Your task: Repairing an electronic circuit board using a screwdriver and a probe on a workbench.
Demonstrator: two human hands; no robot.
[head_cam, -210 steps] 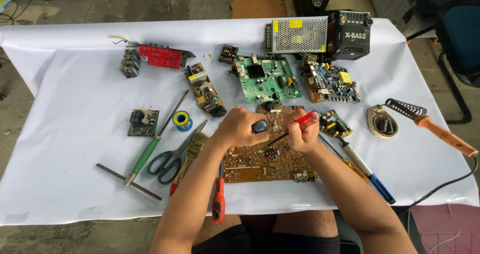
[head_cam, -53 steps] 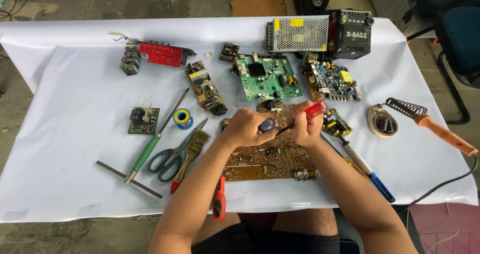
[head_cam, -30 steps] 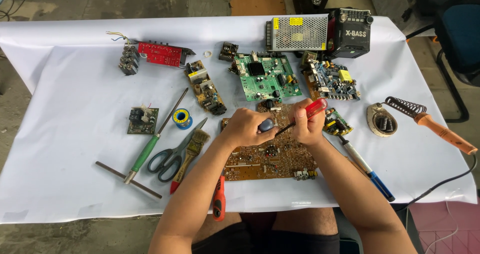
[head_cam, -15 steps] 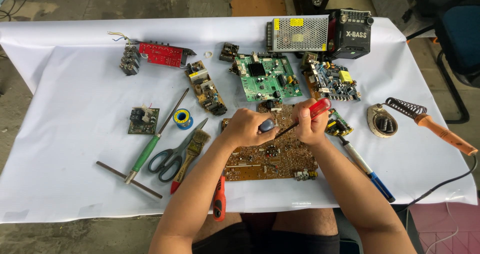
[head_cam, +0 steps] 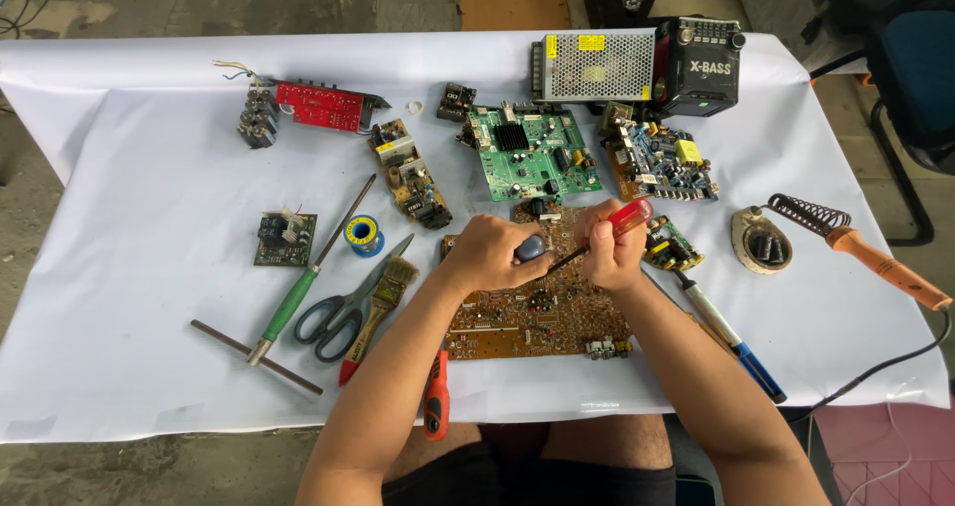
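Red-handled screwdriver [head_cam: 609, 233], slanted, tip down-left

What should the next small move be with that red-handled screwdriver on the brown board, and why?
Probably keep the tip seated and turn it gently. The right hand grips the red-handled screwdriver, its shaft angled down toward the brown circuit board, while the left hand presses a dark blue-grey part beside the tip.

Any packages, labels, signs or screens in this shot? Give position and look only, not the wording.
Yellow stickers: small rectangles on the metal mesh box at the table's far edge.
White lettering: on the front of the black radio, right of that box.
Yellow label: small square on the blue circuit board below the radio.
No screens or packages.
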